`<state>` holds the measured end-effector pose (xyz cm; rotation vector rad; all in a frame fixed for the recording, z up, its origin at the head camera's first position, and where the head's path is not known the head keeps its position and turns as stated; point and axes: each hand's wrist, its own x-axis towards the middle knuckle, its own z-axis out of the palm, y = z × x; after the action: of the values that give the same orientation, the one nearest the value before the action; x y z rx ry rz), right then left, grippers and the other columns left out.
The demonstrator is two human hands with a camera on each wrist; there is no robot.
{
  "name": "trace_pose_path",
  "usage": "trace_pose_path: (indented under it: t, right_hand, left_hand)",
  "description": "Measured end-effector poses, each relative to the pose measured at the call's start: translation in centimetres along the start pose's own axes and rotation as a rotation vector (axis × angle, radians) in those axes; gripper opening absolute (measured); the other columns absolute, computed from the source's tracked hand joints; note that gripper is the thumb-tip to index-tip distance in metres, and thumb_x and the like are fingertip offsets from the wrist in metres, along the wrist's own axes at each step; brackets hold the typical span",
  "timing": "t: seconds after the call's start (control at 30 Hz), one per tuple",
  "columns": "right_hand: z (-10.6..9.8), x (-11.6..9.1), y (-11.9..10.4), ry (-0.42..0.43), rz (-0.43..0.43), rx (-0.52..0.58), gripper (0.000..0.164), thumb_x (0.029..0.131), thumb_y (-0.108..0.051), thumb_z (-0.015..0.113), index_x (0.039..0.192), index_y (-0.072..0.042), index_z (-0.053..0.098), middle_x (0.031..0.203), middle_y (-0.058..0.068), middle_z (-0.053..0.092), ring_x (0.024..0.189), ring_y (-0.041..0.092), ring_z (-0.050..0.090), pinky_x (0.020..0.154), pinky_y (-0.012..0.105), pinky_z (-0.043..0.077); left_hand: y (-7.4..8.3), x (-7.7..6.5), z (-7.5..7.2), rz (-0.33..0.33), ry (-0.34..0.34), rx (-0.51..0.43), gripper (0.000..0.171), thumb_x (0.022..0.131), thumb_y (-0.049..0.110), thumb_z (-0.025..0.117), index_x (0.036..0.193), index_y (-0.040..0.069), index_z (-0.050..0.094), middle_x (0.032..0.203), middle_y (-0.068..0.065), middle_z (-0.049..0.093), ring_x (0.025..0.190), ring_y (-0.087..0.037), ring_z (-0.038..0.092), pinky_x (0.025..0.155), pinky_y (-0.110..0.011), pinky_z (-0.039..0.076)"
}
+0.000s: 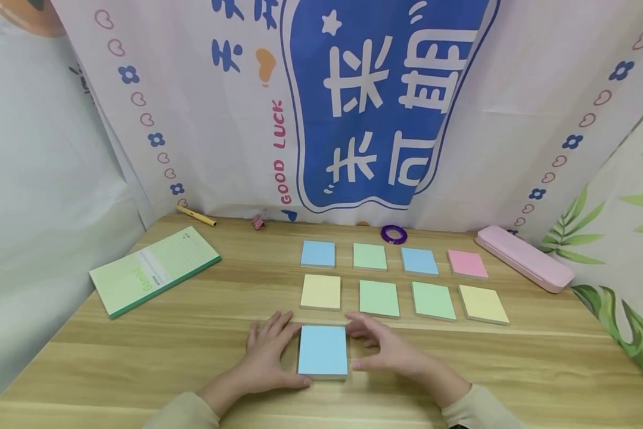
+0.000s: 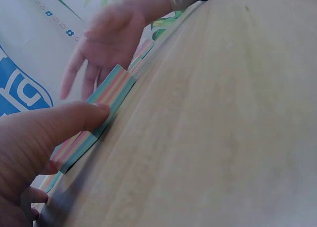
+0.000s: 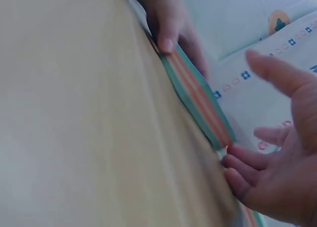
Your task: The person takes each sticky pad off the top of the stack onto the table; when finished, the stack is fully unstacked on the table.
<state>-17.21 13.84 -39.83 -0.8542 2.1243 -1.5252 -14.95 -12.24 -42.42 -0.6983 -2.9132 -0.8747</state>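
A blue-topped sticky note pad (image 1: 323,350) lies flat on the table near the person. Its side (image 2: 115,91) shows stripes of blue, pink and yellow in the left wrist view. My left hand (image 1: 264,360) holds this pad, thumb on the near edge by the left corner and index finger at the far left corner. On the pad's other side is my right hand (image 1: 385,348), its thumb apart from the pad and its fingers spread loosely by the far right corner. In the right wrist view the right hand (image 3: 285,175) grips nothing.
Beyond the hands lie two rows of pads, including a yellow pad (image 1: 321,292) and a pink pad (image 1: 468,264). Around them are a green notebook (image 1: 155,271), yellow pen (image 1: 196,215), pink clip (image 1: 259,221), purple tape roll (image 1: 393,234) and pink case (image 1: 525,258).
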Motion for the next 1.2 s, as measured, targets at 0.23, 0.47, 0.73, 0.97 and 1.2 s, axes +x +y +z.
trace_pose_path:
  t: [0.23,0.47,0.73,0.97,1.2]
  right_hand:
    - [1.9,0.2,1.3,0.065,0.035,-0.296,0.086,0.069,-0.038,0.07,0.135,-0.008,0.024,0.129,0.003,0.031,0.111,0.021,0.031,0.087,0.041,0.033]
    - [2.7,0.5,1.4,0.083,0.027,-0.493,0.097,0.063,-0.05,0.069,0.135,-0.006,0.022,0.131,0.005,0.029,0.111,0.022,0.026,0.084,0.047,0.033]
    - [2.5,0.3,1.3,0.098,0.079,-0.379,0.09,0.063,-0.041,0.073,0.132,-0.008,0.026,0.121,0.005,0.033,0.101,0.02,0.031,0.082,0.04,0.036]
    - [0.5,-0.7,1.1,0.039,0.091,-0.097,0.087,0.067,-0.015,0.074,0.133,-0.007,0.019,0.109,0.008,0.041,0.096,0.023,0.041,0.079,0.031,0.04]
    - [-1.7,-2.7,0.9,0.037,0.1,-0.099,0.088,0.066,-0.011,0.075,0.134,-0.006,0.019,0.108,0.012,0.043,0.089,0.025,0.043,0.073,0.032,0.042]
  left_hand:
    - [0.1,0.1,-0.1,0.004,-0.008,0.013,0.089,0.056,0.065,0.064,0.126,0.013,0.042,0.134,-0.016,0.027,0.123,-0.036,0.013,0.09,-0.06,-0.004]
    - [0.1,0.1,-0.1,0.008,-0.002,0.016,0.088,0.056,0.063,0.065,0.125,0.014,0.042,0.134,-0.016,0.028,0.123,-0.036,0.014,0.09,-0.06,-0.003]
    - [0.2,0.1,0.0,0.003,-0.006,0.019,0.085,0.056,0.064,0.065,0.124,0.017,0.043,0.134,-0.016,0.028,0.123,-0.036,0.014,0.09,-0.06,-0.003]
    - [0.3,0.1,0.0,-0.007,0.009,0.03,0.085,0.054,0.061,0.068,0.122,0.018,0.045,0.133,-0.015,0.029,0.123,-0.035,0.015,0.091,-0.059,-0.003]
    - [0.2,0.1,-0.1,0.001,0.008,0.016,0.085,0.055,0.06,0.068,0.123,0.015,0.045,0.133,-0.016,0.029,0.123,-0.036,0.014,0.091,-0.059,-0.004]
